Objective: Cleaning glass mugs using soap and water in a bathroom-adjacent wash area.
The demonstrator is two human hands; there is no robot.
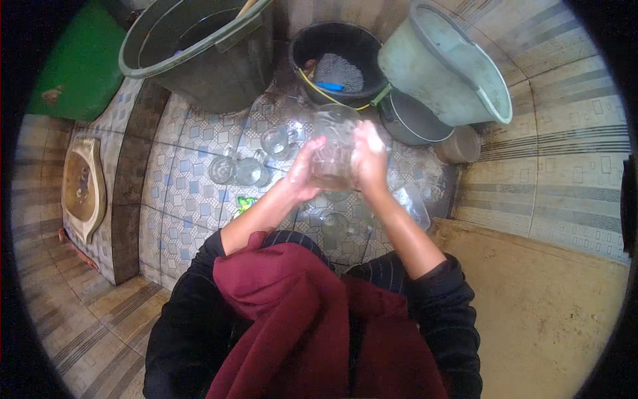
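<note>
Between my two hands is a large clear jar or pitcher (333, 159), wet and slightly blurred. My left hand (305, 172) grips its left side, and my right hand (369, 157), covered in white suds, holds the right side. To the left, several glass mugs stand on the wet tiled floor, among them a glass mug (223, 169) beside another mug (250, 172) and a third mug (275, 142) nearer the jar. Below my hands, another clear glass (335, 226) rests on the tiles. By my right forearm lies a clear plastic container (412, 205), partly hidden by the arm.
Ahead stand a big grey tub (214, 85) and a black bucket (319, 95) with a yellow handle. A pale bucket (423, 75) tilts over a dark pail (416, 117) at right. A green packet (245, 203) lies near my left forearm. A squat toilet (94, 199) is at left.
</note>
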